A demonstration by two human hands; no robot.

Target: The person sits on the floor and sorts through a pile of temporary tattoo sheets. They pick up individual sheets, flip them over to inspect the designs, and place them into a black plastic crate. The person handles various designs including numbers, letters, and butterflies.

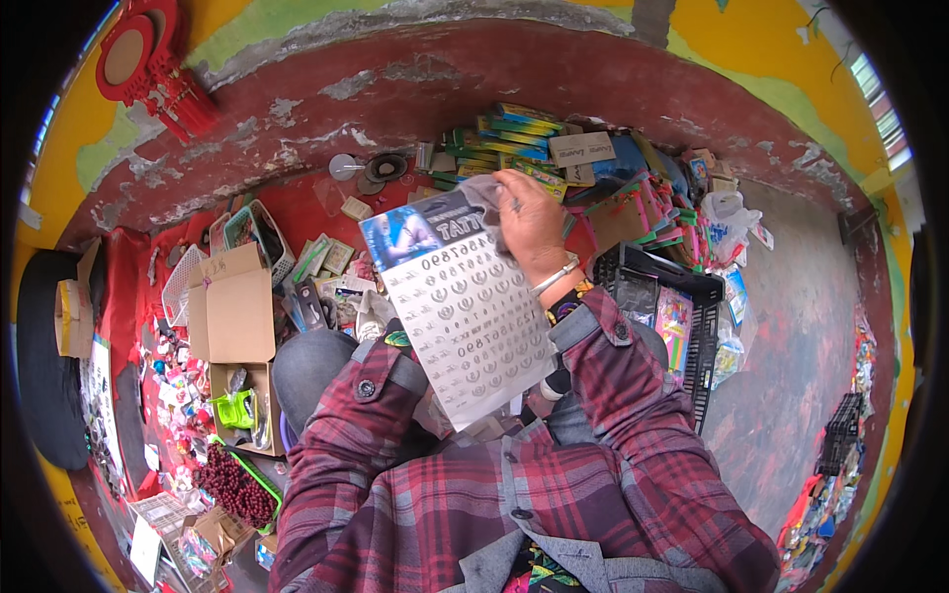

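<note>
Head view: my right hand [529, 219] pinches one white, rectangular printed sheet [467, 321]; my left hand's hidden behind, state I cannot tell; one black plastic crate [704, 356] sits rightward.

The left hand is hidden behind the sheet [470, 326], which also covers part of the legs [312, 374]. The lower edge cuts off the jacket [435, 514]. Trinkets [183, 381] at left are too small to tell apart.

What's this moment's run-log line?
Right hand: holding printed sheet, upper right corner | Left hand: hidden | Nearby: open cardboard box, black crate
</note>
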